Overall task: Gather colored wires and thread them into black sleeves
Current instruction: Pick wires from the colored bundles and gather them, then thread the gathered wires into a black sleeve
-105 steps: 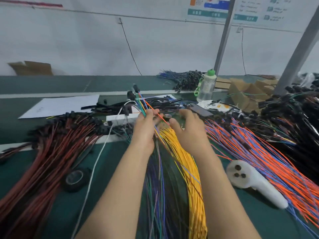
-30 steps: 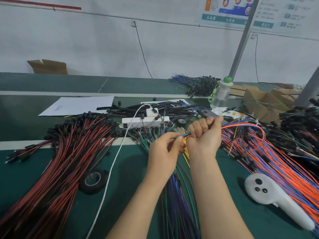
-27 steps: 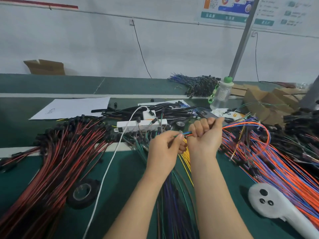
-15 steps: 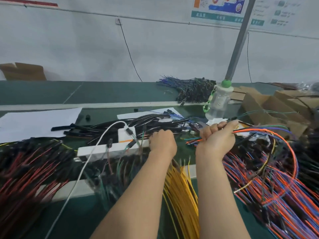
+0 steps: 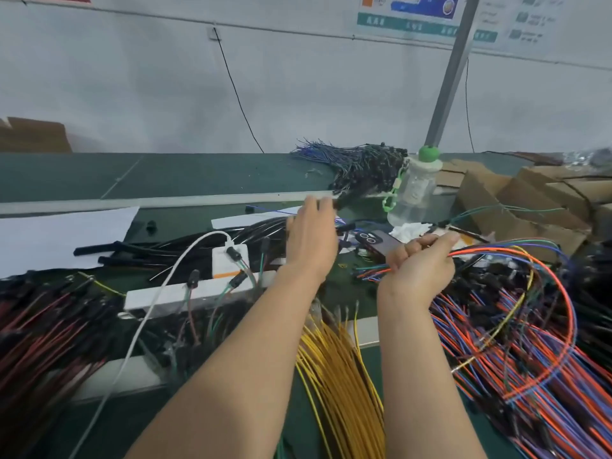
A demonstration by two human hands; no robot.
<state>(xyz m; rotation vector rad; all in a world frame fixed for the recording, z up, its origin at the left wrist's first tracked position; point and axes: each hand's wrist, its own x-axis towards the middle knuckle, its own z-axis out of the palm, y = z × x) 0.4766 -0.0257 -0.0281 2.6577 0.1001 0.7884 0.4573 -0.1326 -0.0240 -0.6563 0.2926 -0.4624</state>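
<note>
Matt green tabletop [image 5: 198, 173], clear plastic bottle [image 5: 412, 197], brown cardboard boxes [image 5: 516, 197], white paper sheet [image 5: 49, 233], glossy plastic-coated yellow wires [image 5: 337, 376]

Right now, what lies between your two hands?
In the head view, a dark phone lies between left hand and right hand, beside the free ends of the colored wires.

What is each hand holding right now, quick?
Left hand: pinches a thin black sleeve, blurred by motion.
Right hand: grips a looped bundle of coloured wires.
</note>
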